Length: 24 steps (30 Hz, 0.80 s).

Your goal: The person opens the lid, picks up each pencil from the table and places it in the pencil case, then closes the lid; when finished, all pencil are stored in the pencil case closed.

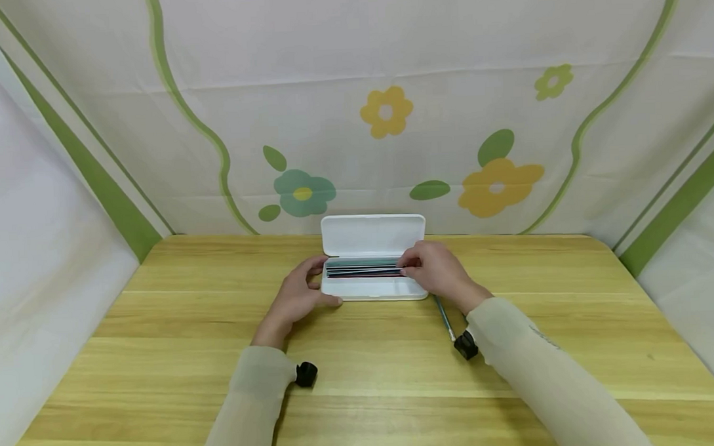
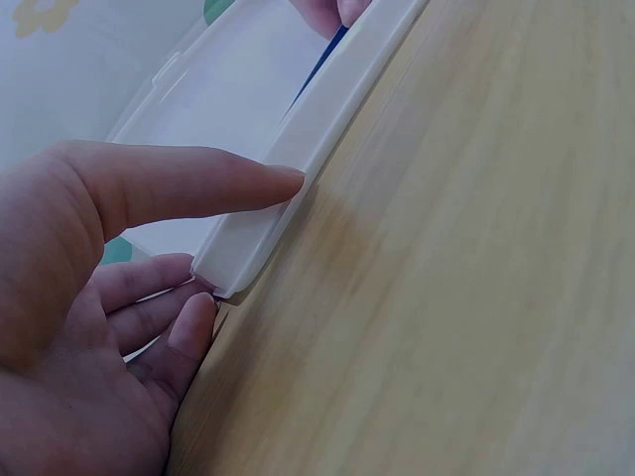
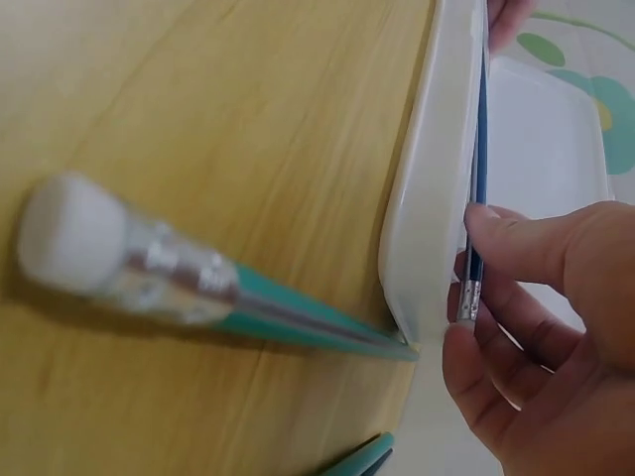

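A white pencil case stands on the table with its lid raised at the back. Several pencils lie lengthwise inside it. My left hand holds the case's left end, thumb along the front wall and fingers around the corner. At the right end, my right hand pinches a dark blue pencil near its silver ferrule. That pencil lies along the inside of the case. Outside, by the case's right front corner, a green pencil with a white eraser rests on the table.
Part of another green pencil shows beside the first in the right wrist view. The wooden table ends at a flower-patterned cloth just behind the case. More cloth hangs along the left side.
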Available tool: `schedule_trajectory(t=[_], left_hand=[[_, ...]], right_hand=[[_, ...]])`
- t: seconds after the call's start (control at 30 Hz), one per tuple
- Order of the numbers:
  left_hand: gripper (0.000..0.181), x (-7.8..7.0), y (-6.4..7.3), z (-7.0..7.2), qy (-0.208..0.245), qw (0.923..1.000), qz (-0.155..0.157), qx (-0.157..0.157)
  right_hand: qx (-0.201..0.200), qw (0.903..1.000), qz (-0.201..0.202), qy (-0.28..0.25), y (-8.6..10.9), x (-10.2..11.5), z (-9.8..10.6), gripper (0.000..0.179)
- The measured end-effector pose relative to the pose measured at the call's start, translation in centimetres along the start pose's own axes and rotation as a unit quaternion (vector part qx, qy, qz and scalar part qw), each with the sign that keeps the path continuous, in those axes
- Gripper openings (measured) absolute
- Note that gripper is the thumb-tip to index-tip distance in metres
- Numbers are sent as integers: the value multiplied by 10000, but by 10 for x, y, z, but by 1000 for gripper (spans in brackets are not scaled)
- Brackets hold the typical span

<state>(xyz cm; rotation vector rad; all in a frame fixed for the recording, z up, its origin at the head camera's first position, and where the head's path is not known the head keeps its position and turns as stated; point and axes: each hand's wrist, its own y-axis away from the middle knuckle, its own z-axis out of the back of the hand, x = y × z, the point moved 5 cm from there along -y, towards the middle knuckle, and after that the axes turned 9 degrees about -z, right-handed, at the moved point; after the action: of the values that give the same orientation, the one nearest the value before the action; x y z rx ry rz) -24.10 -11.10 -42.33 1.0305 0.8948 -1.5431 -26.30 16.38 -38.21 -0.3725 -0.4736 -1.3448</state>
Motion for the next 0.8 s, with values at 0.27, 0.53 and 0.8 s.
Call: schedule_trajectory(t=[0.27, 0.53, 0.8], left_hand=[[92, 0, 1, 0, 0, 10000, 17, -1], [92, -1, 0, 0, 0, 10000, -19, -8], [92, 0, 0, 0, -7, 10000, -28, -23]], right_hand=[[123, 9997, 120, -168, -3, 4, -4, 10], [284, 9994, 208, -42, -3, 6, -7, 16], [312, 9993, 145, -158, 1, 7, -5, 17]])
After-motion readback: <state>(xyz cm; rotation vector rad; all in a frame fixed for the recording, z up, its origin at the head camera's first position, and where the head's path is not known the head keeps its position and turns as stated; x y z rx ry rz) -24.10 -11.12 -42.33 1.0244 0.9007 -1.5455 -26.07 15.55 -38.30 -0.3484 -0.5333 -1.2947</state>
